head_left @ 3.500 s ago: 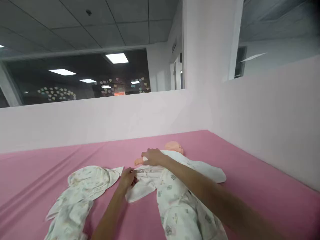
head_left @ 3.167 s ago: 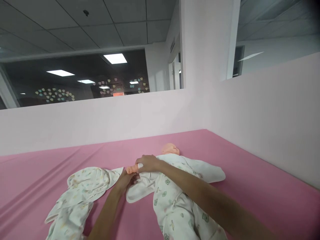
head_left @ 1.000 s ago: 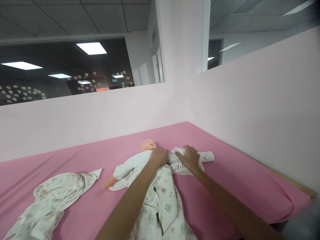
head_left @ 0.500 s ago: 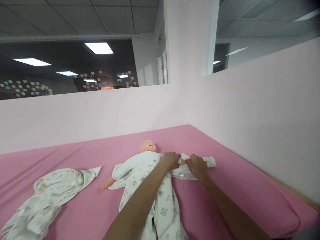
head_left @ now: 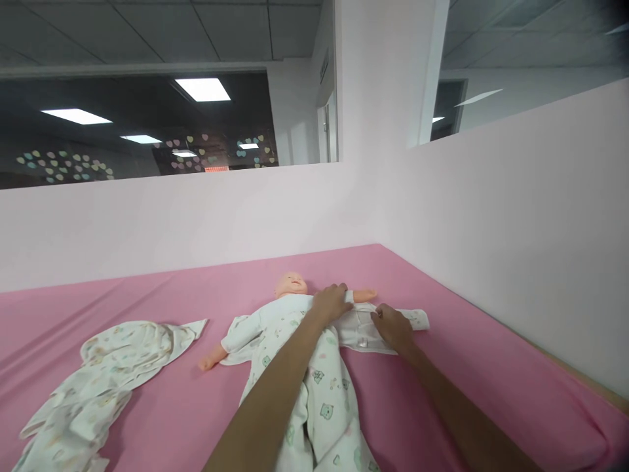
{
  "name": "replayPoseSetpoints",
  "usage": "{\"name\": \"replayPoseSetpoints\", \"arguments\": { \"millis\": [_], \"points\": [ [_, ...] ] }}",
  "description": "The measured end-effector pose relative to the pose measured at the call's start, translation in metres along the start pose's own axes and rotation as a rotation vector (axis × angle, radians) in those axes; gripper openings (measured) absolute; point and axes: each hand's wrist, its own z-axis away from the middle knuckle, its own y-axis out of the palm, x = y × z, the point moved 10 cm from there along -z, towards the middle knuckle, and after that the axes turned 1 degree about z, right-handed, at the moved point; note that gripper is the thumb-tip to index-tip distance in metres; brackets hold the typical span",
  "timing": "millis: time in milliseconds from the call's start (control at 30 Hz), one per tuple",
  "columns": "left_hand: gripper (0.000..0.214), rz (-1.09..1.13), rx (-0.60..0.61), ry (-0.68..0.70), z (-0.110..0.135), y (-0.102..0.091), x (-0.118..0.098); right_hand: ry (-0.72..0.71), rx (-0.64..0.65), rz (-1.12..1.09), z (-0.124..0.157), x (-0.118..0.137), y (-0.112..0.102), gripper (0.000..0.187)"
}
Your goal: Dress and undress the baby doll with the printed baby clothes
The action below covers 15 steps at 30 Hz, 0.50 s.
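A baby doll (head_left: 291, 284) lies on its back, head toward the wall, in white clothes printed with small green animals. My left hand (head_left: 333, 304) is closed round the doll's white-sleeved arm on the right side; the bare doll hand (head_left: 364, 295) sticks out past it. Beside that arm, an open white garment flap (head_left: 361, 332) and its sleeve (head_left: 417, 319) lie spread on the bed. My right hand (head_left: 394, 328) is closed with its fingertips at the flap's upper edge, pinching the cloth. The doll's other arm (head_left: 213, 357) rests out to the left, its hand bare.
A second printed baby garment (head_left: 118, 357) lies crumpled on the left of the pink sheet (head_left: 171, 406). White walls (head_left: 196, 223) meet in a corner behind the bed, with windows above them.
The doll's hand, earlier between my hands by the sleeve cloth, now points out free above the flap. My left hand has moved slightly up with the arm; the view shifted a little.
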Motion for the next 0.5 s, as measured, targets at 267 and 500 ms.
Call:
{"name": "replayPoseSetpoints", "arguments": {
  "millis": [267,500],
  "points": [
    [0.042,0.051,0.037,-0.013,0.004,-0.001,0.006,-0.264,-0.005,0.136,0.037,0.052,0.01,0.035],
    [0.031,0.115,-0.276,-0.211,0.093,-0.08,0.072,-0.219,-0.214,0.203,0.057,0.065,-0.027,0.043]
  ]
}}
